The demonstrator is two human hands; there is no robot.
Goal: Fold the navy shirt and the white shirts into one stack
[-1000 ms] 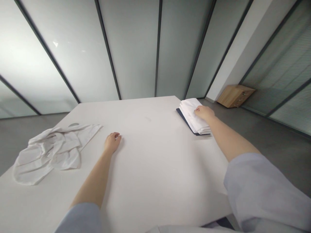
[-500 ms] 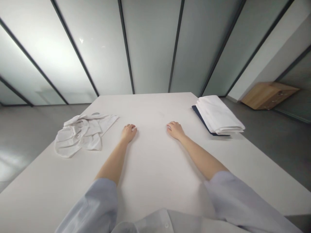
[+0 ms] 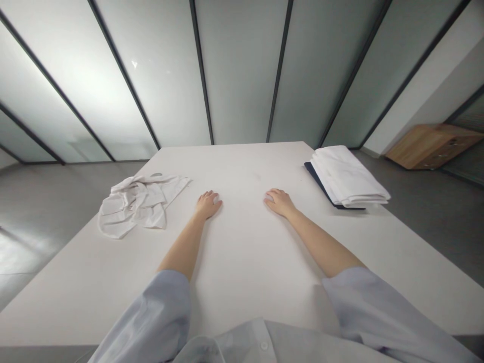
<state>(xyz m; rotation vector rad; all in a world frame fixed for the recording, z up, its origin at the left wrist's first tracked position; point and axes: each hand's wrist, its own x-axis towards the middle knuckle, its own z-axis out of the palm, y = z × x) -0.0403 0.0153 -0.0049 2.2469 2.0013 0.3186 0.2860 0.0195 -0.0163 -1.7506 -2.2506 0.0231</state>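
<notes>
My left hand [image 3: 207, 203] rests palm down on the white table [image 3: 242, 242], fingers stretched out and thumb apart, holding nothing. To its left lies a crumpled white cloth [image 3: 139, 204], a short gap away from the fingers. My right hand [image 3: 280, 202] also lies on the tabletop, its fingers spread a little and nothing under them that I can see. Further right is a folded white cloth stack [image 3: 348, 174], set on top of a dark navy flat item [image 3: 320, 182]. Neither hand touches the cloths.
Behind the crumpled cloth a small grey object [image 3: 156, 175] shows in part. A frosted glass wall [image 3: 242, 70] with dark frames stands beyond the table. At the far right a wooden cabinet [image 3: 427, 146] stands on the grey floor [image 3: 423, 201].
The view has shifted slightly, so the table and cloths appear a little further right. My fingers look somewhat more extended and flatter than before. Both hands stay on the table.
</notes>
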